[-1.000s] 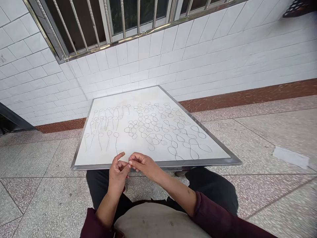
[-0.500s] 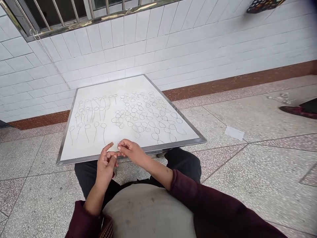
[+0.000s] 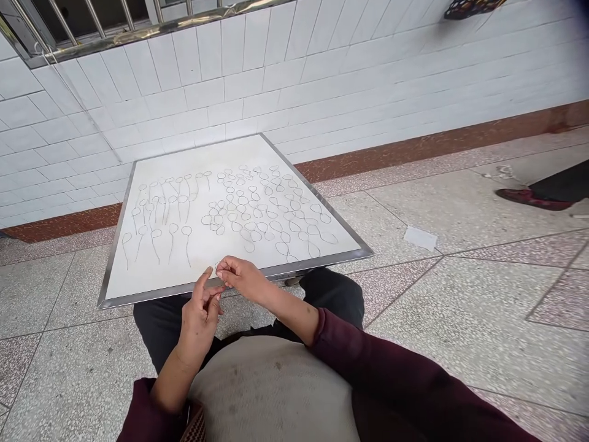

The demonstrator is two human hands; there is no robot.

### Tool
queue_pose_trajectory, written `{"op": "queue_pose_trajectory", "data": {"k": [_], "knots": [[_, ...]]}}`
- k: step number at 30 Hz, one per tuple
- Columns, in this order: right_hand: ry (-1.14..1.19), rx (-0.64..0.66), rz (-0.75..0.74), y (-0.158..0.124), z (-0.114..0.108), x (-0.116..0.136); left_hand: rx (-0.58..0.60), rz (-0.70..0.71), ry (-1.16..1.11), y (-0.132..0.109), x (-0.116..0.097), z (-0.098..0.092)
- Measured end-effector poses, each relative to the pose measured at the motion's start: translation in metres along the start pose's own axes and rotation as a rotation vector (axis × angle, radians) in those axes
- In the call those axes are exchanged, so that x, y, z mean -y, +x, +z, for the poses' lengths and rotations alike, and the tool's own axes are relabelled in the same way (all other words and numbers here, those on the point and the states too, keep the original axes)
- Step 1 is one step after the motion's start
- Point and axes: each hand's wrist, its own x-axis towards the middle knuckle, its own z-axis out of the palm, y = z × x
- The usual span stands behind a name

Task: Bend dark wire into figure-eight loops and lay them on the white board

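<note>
A white board [image 3: 285, 161] with a metal frame rests on my knees, covered with several thin wire shapes: single loops with tails [image 3: 170, 212] on the left, figure-eight loops [image 3: 267, 212] on the right. My right hand [image 3: 242, 279] pinches a thin piece of wire at the board's near edge, fingers pressed together. My left hand [image 3: 200, 316] meets it from below, thumb and forefinger pinching at the same spot. The wire between the fingers is barely visible.
A white tiled wall [image 3: 322, 80] with a brown base strip stands behind the board, with a barred window [image 3: 92, 24] above. Speckled stone floor lies all around. A white scrap [image 3: 418, 238] lies on the floor at right. Another person's dark shoe [image 3: 529, 197] is at far right.
The view has swung right and down, so the board sits further left. Both hands stay pinched together at the near edge. A shoe has come into view at right.
</note>
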Motion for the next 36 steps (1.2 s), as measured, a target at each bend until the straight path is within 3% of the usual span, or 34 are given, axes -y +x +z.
{"op": "queue_pose_trajectory", "data": {"k": [13, 21, 26, 30, 33, 36], "knots": [[-0.059, 0.046, 0.038, -0.007, -0.003, 0.007, 0.106, 0.064, 0.151, -0.006, 0.008, 0.005], [0.033, 0.006, -0.004, -0.005, -0.002, 0.004, -0.004, -0.103, -0.147, -0.007, 0.005, 0.006], [0.480, 0.207, 0.055, -0.009, -0.003, 0.000, 0.013, -0.123, -0.411, -0.003, 0.007, 0.003], [0.740, 0.287, 0.128, -0.010, -0.005, -0.003, 0.020, -0.153, -0.544, -0.002, 0.008, 0.002], [0.747, 0.261, 0.083, -0.010, -0.005, -0.003, 0.049, -0.186, -0.622, -0.003, 0.006, 0.003], [0.670, 0.152, 0.036, -0.009, -0.002, -0.003, 0.078, -0.201, -0.663, -0.003, 0.004, 0.004]]}}
